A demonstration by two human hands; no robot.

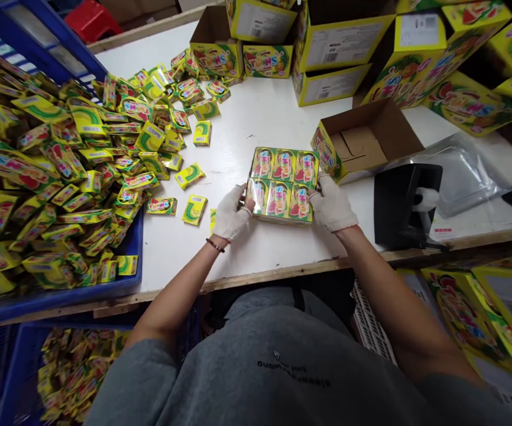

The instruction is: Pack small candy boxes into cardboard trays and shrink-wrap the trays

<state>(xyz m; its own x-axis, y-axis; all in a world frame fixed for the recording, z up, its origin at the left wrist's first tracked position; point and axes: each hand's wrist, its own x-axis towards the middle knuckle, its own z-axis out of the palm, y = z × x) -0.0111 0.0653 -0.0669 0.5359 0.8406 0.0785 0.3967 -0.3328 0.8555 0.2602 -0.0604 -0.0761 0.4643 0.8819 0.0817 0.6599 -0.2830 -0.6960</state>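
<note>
A block of small yellow-green candy boxes [279, 200], set in two rows of three with a shiny clear surface over them, rests on the white table. My left hand [232, 214], in a white fingerless glove, grips its left side. On the opposite side my right hand [333, 204], gloved alike, closes against the right edge. Just behind my right hand an open display carton [328, 155] lies with its brown inside showing. Several loose small boxes [194, 209] are scattered left of my left hand.
A big heap of small boxes [61, 195] fills a blue crate [138, 248] at left. Yellow cartons [344, 44] are stacked along the back. To the right stand a black tape dispenser [398, 201] and a clear plastic tray [464, 171]. Another blue crate [20, 373] sits below.
</note>
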